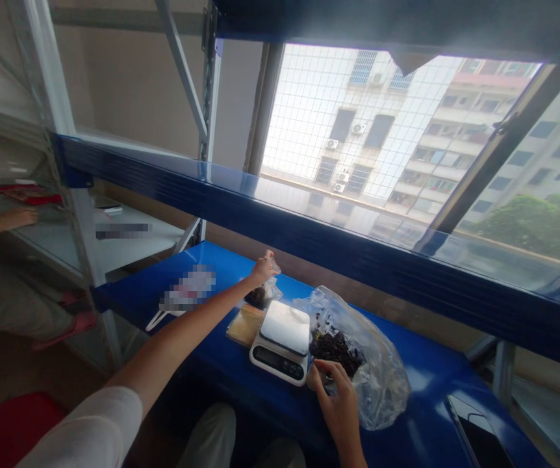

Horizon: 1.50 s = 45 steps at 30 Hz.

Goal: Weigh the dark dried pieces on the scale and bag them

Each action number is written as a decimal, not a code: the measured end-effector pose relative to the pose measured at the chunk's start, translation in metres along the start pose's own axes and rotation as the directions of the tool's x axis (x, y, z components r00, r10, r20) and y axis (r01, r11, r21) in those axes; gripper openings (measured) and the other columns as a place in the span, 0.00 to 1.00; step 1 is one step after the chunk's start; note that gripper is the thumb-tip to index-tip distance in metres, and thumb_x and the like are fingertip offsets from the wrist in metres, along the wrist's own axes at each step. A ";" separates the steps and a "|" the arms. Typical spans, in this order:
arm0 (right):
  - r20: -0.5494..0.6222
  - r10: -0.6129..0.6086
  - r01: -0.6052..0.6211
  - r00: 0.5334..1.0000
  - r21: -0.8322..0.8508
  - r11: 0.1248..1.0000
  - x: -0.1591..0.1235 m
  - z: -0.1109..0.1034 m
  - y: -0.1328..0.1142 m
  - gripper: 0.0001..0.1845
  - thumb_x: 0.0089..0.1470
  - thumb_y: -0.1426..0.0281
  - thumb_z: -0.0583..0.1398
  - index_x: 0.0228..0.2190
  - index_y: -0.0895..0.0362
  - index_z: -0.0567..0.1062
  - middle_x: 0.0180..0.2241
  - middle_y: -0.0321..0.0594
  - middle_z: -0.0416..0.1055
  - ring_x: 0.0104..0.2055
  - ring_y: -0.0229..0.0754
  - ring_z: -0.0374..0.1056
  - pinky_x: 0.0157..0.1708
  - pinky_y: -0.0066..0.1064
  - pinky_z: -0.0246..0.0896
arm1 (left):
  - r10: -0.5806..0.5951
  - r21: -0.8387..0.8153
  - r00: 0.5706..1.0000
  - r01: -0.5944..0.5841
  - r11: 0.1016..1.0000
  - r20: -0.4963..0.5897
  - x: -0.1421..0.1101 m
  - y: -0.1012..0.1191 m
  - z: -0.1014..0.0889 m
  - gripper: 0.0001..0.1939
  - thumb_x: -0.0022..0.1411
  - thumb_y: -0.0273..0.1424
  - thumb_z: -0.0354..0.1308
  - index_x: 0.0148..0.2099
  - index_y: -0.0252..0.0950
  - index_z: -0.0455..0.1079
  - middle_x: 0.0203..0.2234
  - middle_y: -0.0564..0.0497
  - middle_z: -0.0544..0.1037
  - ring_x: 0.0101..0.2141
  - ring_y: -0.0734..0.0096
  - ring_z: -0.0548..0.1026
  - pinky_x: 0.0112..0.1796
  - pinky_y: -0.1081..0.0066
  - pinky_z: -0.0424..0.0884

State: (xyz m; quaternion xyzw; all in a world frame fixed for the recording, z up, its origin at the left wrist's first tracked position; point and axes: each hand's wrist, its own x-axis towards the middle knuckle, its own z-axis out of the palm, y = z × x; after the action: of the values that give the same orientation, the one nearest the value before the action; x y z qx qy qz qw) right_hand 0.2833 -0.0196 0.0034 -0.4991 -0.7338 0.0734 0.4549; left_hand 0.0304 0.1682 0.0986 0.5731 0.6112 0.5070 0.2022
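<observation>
My left hand (263,268) reaches to the far end of the blue shelf top (221,383) and pinches the neck of a small clear bag (265,292) holding dark dried pieces. My right hand (337,396) curls at the edge of a large clear plastic bag (382,383), right beside a heap of similar dark pieces (334,350) inside it. Between my hands stands a white digital kitchen scale (282,341), its platform bare. A flat tan packet (245,325) lies against the scale's far left side.
A blurred white item with a strap (187,289) lies left on the shelf. A dark phone or tablet (475,435) sits near the right edge. A blue steel beam (280,214) runs overhead. At left, a seated co-worker's hand (19,218) rests near a lower shelf.
</observation>
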 end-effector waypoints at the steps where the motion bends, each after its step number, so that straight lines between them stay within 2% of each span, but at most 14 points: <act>1: 0.005 -0.002 0.002 1.000 -0.002 1.000 0.000 0.000 0.000 0.11 0.53 0.62 0.57 0.32 0.55 0.75 0.32 0.42 0.73 0.36 0.45 0.70 0.36 0.36 0.66 | -0.007 0.040 1.000 0.007 0.999 0.012 0.000 -0.002 0.002 0.21 0.40 0.26 0.67 0.39 0.35 0.67 0.21 0.51 0.73 0.30 0.65 0.75 0.30 0.73 0.64; 5: 0.011 0.001 0.000 1.000 -0.009 1.000 -0.002 0.001 0.001 0.12 0.53 0.61 0.57 0.36 0.56 0.74 0.34 0.43 0.73 0.36 0.44 0.70 0.37 0.36 0.66 | -0.015 0.119 1.000 0.012 0.993 0.018 0.000 -0.007 0.004 0.22 0.43 0.29 0.66 0.43 0.33 0.68 0.22 0.50 0.75 0.31 0.65 0.75 0.31 0.74 0.64; 10: 0.007 0.024 -0.024 1.000 -0.002 1.000 -0.003 0.000 -0.002 0.14 0.53 0.61 0.58 0.38 0.56 0.73 0.34 0.42 0.72 0.35 0.43 0.69 0.35 0.34 0.67 | -0.068 0.128 0.996 0.059 0.990 0.062 0.008 -0.004 0.005 0.17 0.55 0.32 0.56 0.47 0.31 0.66 0.20 0.49 0.76 0.29 0.67 0.75 0.32 0.74 0.66; 13: 0.011 0.040 -0.040 0.999 0.008 0.999 -0.002 -0.001 -0.006 0.13 0.52 0.61 0.58 0.36 0.56 0.74 0.33 0.41 0.71 0.34 0.42 0.70 0.34 0.33 0.67 | -0.097 0.125 0.991 0.085 0.989 0.096 0.012 -0.003 0.013 0.16 0.58 0.31 0.52 0.48 0.31 0.64 0.19 0.49 0.76 0.29 0.68 0.76 0.33 0.73 0.67; 16: 0.017 0.043 -0.044 0.999 0.019 0.999 -0.002 -0.002 -0.010 0.13 0.53 0.61 0.57 0.35 0.56 0.74 0.32 0.41 0.71 0.33 0.42 0.70 0.33 0.33 0.67 | -0.100 0.103 0.993 0.093 0.990 0.064 0.012 -0.010 0.025 0.13 0.58 0.30 0.52 0.46 0.33 0.64 0.20 0.49 0.76 0.31 0.67 0.75 0.36 0.71 0.67; 23: 0.018 0.045 -0.045 0.999 0.026 0.999 0.000 -0.004 -0.014 0.12 0.53 0.61 0.57 0.33 0.56 0.74 0.31 0.41 0.72 0.32 0.43 0.70 0.33 0.33 0.67 | -0.038 0.321 0.991 0.077 0.944 -0.127 -0.001 -0.032 0.037 0.09 0.60 0.28 0.50 0.44 0.35 0.65 0.44 0.38 0.72 0.48 0.56 0.69 0.46 0.60 0.61; 25: 0.026 0.045 -0.046 0.999 0.031 0.998 0.000 -0.003 -0.013 0.12 0.54 0.61 0.56 0.33 0.56 0.74 0.31 0.42 0.71 0.32 0.42 0.69 0.33 0.33 0.67 | 0.038 0.358 0.992 0.009 0.934 -0.123 -0.007 -0.032 0.034 0.11 0.61 0.27 0.46 0.45 0.36 0.65 0.45 0.38 0.71 0.50 0.56 0.67 0.49 0.59 0.59; 27: 0.032 0.048 -0.049 0.998 0.039 0.998 -0.001 -0.003 -0.012 0.12 0.54 0.61 0.56 0.33 0.56 0.74 0.31 0.41 0.71 0.33 0.42 0.69 0.33 0.33 0.66 | 0.199 0.390 0.980 -0.175 0.904 -0.021 -0.016 -0.031 0.030 0.13 0.62 0.25 0.45 0.46 0.36 0.66 0.45 0.39 0.72 0.51 0.58 0.66 0.51 0.60 0.56; 30: 0.039 0.050 -0.052 0.998 0.044 0.998 -0.001 -0.002 -0.010 0.12 0.54 0.62 0.57 0.34 0.56 0.74 0.31 0.41 0.71 0.34 0.42 0.69 0.34 0.34 0.66 | 0.403 0.373 0.898 -0.440 0.817 0.176 -0.031 -0.032 0.023 0.16 0.61 0.24 0.44 0.49 0.38 0.66 0.50 0.42 0.70 0.54 0.59 0.63 0.53 0.60 0.53; 32: 0.049 0.038 -0.040 0.998 0.039 0.998 -0.002 -0.002 -0.008 0.12 0.53 0.62 0.57 0.35 0.56 0.74 0.32 0.41 0.71 0.34 0.42 0.69 0.35 0.34 0.66 | 0.428 0.386 0.880 -0.474 0.791 0.204 -0.041 -0.033 0.018 0.17 0.62 0.25 0.44 0.51 0.38 0.65 0.53 0.42 0.67 0.56 0.60 0.60 0.54 0.60 0.51; 35: 0.063 0.000 -0.002 0.998 0.026 1.000 -0.003 -0.002 -0.008 0.12 0.52 0.64 0.58 0.38 0.56 0.73 0.35 0.42 0.71 0.36 0.42 0.69 0.37 0.35 0.66 | 0.374 0.419 0.917 -0.397 0.817 0.139 -0.052 -0.037 0.006 0.17 0.62 0.28 0.44 0.52 0.37 0.64 0.52 0.42 0.68 0.55 0.60 0.62 0.53 0.60 0.52; 39: 0.076 -0.048 0.048 0.996 0.012 0.999 -0.004 -0.003 -0.007 0.16 0.51 0.67 0.58 0.42 0.55 0.71 0.37 0.44 0.71 0.38 0.44 0.69 0.37 0.36 0.67 | 0.244 0.399 0.969 -0.210 0.892 -0.034 -0.066 -0.052 -0.016 0.15 0.61 0.28 0.45 0.50 0.37 0.64 0.48 0.43 0.71 0.51 0.59 0.66 0.50 0.61 0.57; 41: 0.087 -0.058 0.058 0.995 0.003 0.998 -0.004 -0.003 -0.006 0.16 0.50 0.68 0.57 0.43 0.56 0.70 0.38 0.43 0.70 0.38 0.44 0.68 0.38 0.37 0.67 | 0.188 0.362 0.976 -0.136 0.922 -0.110 -0.074 -0.064 -0.025 0.14 0.61 0.28 0.45 0.48 0.37 0.64 0.46 0.42 0.72 0.50 0.58 0.67 0.49 0.61 0.59; 45: 0.086 -0.045 0.048 0.995 -0.022 0.999 -0.004 -0.004 -0.005 0.16 0.51 0.66 0.57 0.43 0.56 0.69 0.37 0.43 0.70 0.38 0.44 0.68 0.38 0.37 0.66 | 0.083 0.228 0.984 -0.046 0.973 -0.158 -0.088 -0.090 -0.034 0.13 0.58 0.26 0.47 0.45 0.37 0.65 0.43 0.43 0.72 0.47 0.59 0.69 0.48 0.60 0.61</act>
State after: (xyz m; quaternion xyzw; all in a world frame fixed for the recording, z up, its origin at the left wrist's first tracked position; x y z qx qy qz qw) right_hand 0.2834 -0.0264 0.0055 -0.4837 -0.7648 0.0753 0.4189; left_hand -0.0189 0.0911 0.0065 0.5675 0.6601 0.4874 0.0680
